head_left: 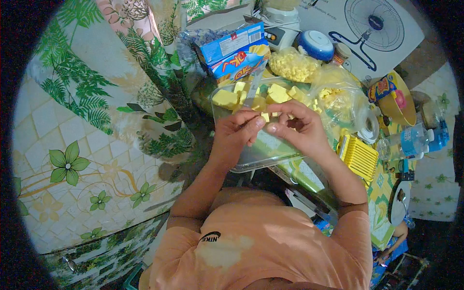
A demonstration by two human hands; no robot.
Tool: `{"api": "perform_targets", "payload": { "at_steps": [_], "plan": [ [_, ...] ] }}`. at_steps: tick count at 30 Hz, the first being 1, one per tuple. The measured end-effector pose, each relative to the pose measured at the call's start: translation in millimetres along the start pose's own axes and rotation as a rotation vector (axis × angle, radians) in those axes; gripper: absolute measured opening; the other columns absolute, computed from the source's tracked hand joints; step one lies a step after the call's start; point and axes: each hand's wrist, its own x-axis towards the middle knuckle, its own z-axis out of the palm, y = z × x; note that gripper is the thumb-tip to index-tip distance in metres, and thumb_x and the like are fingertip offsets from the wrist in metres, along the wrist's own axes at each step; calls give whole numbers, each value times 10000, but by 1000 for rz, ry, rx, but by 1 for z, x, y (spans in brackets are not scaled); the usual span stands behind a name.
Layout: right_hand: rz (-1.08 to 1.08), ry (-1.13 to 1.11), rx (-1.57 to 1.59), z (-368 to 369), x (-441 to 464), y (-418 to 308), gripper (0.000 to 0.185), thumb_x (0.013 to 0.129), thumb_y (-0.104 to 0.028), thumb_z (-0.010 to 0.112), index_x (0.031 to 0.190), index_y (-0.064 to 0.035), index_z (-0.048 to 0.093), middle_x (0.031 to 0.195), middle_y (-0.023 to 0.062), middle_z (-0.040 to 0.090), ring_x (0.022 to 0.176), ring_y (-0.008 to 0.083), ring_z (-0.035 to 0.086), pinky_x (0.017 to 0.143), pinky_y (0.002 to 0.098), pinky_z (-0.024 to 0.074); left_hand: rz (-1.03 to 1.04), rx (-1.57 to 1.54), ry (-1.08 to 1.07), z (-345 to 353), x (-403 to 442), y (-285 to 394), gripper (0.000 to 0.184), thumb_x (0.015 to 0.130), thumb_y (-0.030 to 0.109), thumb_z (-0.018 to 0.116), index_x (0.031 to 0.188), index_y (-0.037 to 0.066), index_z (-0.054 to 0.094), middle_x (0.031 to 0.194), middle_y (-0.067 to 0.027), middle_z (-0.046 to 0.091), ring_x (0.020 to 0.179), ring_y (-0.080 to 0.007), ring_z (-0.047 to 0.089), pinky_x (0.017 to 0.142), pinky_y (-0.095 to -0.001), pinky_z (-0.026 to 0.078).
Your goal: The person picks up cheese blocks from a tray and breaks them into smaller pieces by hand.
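Over a clear plastic tray point(244, 166), my left hand point(237, 130) and my right hand point(302, 126) meet at the fingertips. A small yellow cube point(265, 117) shows between them, by my left thumb and index finger. The fingers of my right hand curve toward it; whether they grip anything is too small to tell. Behind my hands, larger yellow blocks point(226, 99) lie in the tray. A knife point(252, 91) with a wide blade stands among the blocks, its lower end close to my left fingers.
A blue box point(234, 50) stands behind the tray. Bags of yellow pieces point(295, 65) lie at the back right. Further right are a yellow slotted rack point(358, 158), a water bottle point(406, 142) and a yellow bowl point(403, 104). Another person's arm point(397, 238) shows at the lower right.
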Motion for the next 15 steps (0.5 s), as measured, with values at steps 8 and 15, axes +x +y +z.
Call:
{"api": "perform_targets", "payload": {
  "at_steps": [8,15],
  "plan": [
    [-192,-52,-269,-6,1,1,257,750,-101,702,1002,-78,656,705,34,525,580,121,498,542,255,401,-67,41,-47,-5,0,-3,187,864,144,568,900,-24,643,591,6,514,496,-71,439,478,-219,351],
    [50,-371,-395,-12,3,3,244,820,-140,648,1040,-35,639,790,45,552,671,92,504,592,228,418,-75,99,76,-27,-3,-1,196,857,174,605,975,32,670,618,46,530,520,-33,429,486,-193,340]
  ]
}}
